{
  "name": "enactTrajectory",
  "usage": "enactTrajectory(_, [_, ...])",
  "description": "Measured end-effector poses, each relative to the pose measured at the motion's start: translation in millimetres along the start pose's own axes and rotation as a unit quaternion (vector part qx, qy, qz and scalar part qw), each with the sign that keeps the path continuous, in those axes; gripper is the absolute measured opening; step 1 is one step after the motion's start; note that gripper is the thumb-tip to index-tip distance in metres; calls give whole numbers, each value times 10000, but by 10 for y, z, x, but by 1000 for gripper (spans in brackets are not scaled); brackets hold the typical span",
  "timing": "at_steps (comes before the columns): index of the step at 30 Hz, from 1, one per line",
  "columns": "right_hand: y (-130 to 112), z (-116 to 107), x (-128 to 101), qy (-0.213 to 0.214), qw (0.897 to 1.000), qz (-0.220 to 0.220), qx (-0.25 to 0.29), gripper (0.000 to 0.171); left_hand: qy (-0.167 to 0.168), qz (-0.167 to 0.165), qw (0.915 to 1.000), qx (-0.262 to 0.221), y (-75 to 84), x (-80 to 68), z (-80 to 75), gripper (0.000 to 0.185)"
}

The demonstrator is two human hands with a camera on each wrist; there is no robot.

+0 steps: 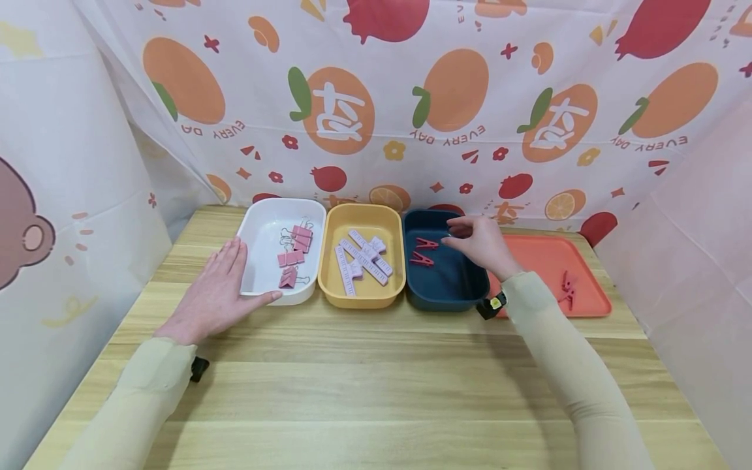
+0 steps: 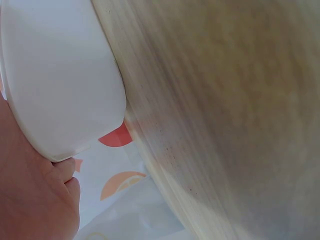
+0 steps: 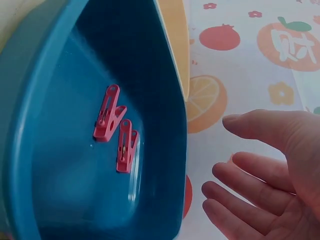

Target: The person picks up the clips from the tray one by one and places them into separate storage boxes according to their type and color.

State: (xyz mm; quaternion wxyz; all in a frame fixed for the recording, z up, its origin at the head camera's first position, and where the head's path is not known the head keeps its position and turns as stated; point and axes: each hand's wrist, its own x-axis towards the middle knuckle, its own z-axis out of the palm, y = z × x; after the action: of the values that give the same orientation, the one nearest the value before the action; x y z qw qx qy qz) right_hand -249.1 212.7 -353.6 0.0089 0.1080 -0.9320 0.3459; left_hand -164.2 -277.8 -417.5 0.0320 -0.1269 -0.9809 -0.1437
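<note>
Over the back right part of the dark blue bin (image 1: 443,303) hovers my right hand (image 1: 482,245), its fingers loosely bent with nothing between thumb and fingertips. Two red clothespins (image 3: 107,117) lie on that bin's floor. My left hand (image 1: 214,290) rests against the left side of the white bin (image 1: 261,228), fingers straight along the side and thumb stretched by the front rim. Several pink binder clips (image 1: 290,258) lie inside the white bin. More red clothespins (image 1: 567,290) lie on the orange tray (image 1: 534,251), right of the blue bin.
Between the white and blue bins stands a yellow bin (image 1: 361,301) holding lilac strips with ruler markings (image 1: 361,258). The bins line the back of the wooden table (image 1: 376,385). A fruit-print cloth (image 1: 399,98) hangs behind them, with pale cloth at both sides.
</note>
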Motion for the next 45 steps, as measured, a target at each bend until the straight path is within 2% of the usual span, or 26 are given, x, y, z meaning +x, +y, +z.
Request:
enactTrajectory(18, [90,-140,-129,387,9990,73,232,48,-25,8,10000,60,-3,2,21,120])
enactTrajectory(28, [161,-192,-198,595,9973,-64,414,47,-53,-9,9999,93,-1,12,14,121])
enactTrajectory(45, [299,-340,-302,771,9956,252,458,51,-91,-25,9999,40,5,6,0,121])
